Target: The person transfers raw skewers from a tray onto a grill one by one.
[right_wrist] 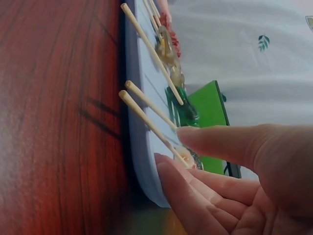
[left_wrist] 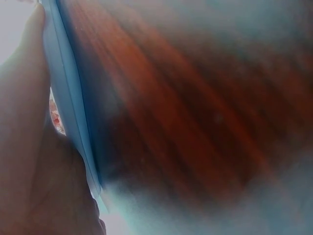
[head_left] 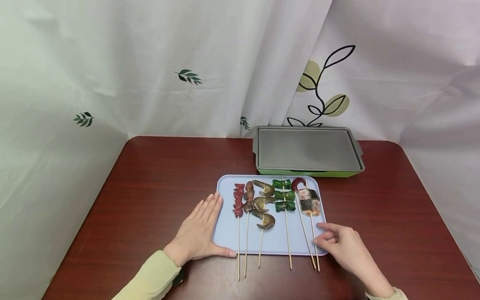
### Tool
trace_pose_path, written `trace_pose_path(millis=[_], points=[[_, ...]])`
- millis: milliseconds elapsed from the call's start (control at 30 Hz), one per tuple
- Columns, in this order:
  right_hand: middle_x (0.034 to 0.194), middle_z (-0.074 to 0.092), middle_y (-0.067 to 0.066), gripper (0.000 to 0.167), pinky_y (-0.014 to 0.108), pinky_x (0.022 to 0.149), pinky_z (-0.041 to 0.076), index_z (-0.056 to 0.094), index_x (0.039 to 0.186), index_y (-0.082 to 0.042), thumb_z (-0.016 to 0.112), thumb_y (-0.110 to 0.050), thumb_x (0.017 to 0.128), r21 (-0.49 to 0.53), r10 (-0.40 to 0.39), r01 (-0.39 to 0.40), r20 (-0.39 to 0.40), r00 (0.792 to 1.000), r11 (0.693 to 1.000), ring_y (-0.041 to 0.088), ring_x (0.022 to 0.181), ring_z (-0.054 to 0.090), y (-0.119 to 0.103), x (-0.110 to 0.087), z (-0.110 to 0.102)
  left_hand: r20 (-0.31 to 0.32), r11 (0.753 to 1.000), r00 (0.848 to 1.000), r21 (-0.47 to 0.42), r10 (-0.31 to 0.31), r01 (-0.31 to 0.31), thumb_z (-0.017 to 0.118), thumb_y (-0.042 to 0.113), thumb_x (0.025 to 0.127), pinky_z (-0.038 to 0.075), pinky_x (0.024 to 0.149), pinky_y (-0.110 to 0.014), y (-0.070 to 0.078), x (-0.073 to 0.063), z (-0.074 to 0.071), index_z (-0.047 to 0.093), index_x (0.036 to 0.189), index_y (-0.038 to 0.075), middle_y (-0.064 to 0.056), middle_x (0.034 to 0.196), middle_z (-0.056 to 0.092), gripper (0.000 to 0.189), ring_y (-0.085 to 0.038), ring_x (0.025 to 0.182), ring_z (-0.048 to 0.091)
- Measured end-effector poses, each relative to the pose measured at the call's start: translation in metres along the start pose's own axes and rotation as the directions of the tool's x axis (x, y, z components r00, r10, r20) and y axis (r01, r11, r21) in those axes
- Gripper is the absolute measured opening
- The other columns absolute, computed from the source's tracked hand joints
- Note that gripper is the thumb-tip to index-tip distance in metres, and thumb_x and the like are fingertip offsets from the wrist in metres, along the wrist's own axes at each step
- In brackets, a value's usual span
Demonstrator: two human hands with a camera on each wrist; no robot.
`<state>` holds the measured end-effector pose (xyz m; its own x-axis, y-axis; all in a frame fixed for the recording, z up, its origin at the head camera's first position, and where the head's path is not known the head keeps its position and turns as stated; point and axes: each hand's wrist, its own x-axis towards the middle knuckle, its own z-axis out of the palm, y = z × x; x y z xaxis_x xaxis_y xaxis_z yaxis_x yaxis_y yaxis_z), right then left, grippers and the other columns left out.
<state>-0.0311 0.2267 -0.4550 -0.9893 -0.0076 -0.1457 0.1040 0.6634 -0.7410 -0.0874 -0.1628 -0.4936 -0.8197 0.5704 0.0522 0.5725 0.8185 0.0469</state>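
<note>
A light blue tray (head_left: pixel 228 233) holds a row of skewers. My left hand (head_left: pixel 199 228) lies with straight fingers along its left edge, thumb at the front edge; in the left wrist view that hand (left_wrist: pixel 44 161) is against the tray's side (left_wrist: pixel 73 93). My right hand (head_left: pixel 345 249) is at the front right corner. Its thumb and fingertip stand apart on either side of the stick (right_wrist: pixel 151 126) of the rightmost skewer, which carries dark-skinned fish pieces (head_left: pixel 309 201). Beside it lies a skewer with a dark red curled piece (head_left: pixel 298 184).
Other skewers on the tray carry green pieces (head_left: pixel 284 195), brownish curled pieces (head_left: pixel 264 203), brown pieces (head_left: pixel 249 196) and red pieces (head_left: pixel 238 199). Their sticks overhang the front edge. Behind the tray stands a green grill with a grey plate (head_left: pixel 306 148). White curtains (head_left: pixel 168 49) surround the brown table (head_left: pixel 163 173).
</note>
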Motion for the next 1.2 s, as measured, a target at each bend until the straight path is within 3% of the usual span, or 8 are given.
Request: trace_pose_path(millis=[600,933,1200], points=[[0.072,0.069,-0.004,0.036,0.023,0.060,0.049,0.073,0.117,0.005,0.082,-0.004,0.083,0.008,0.019,-0.019,0.021,1.000,1.000,0.009,0.064,0.065,0.002,0.005,0.006,-0.028,1.000,1.000,-0.017,0.007,-0.007,0.040,0.102,0.065,0.017,0.122,-0.044,0.000,-0.001,0.002,0.022,0.158,-0.006,-0.023,0.165,0.019,0.145,-0.032,0.152,0.017],[0.074,0.068,0.006,0.038,0.029,0.055,0.058,0.065,0.125,0.011,0.070,0.007,0.087,0.217,0.099,-0.109,0.059,0.993,0.970,0.018,0.059,0.067,0.002,0.003,0.008,-0.010,1.000,1.000,-0.022,0.019,-0.019,0.050,0.099,0.065,0.022,0.120,-0.047,0.003,0.000,-0.008,0.026,0.157,-0.008,-0.025,0.164,0.022,0.143,-0.037,0.150,0.023],[0.079,0.068,0.009,0.038,0.031,0.056,0.059,0.063,0.126,0.012,0.069,0.010,0.089,0.279,0.086,-0.099,0.058,0.995,0.955,0.017,0.062,0.066,0.004,0.000,0.007,-0.021,1.000,1.000,-0.028,0.011,-0.012,0.046,0.100,0.066,0.023,0.120,-0.047,0.002,0.000,-0.004,0.026,0.157,-0.008,-0.025,0.164,0.022,0.143,-0.036,0.151,0.022]])
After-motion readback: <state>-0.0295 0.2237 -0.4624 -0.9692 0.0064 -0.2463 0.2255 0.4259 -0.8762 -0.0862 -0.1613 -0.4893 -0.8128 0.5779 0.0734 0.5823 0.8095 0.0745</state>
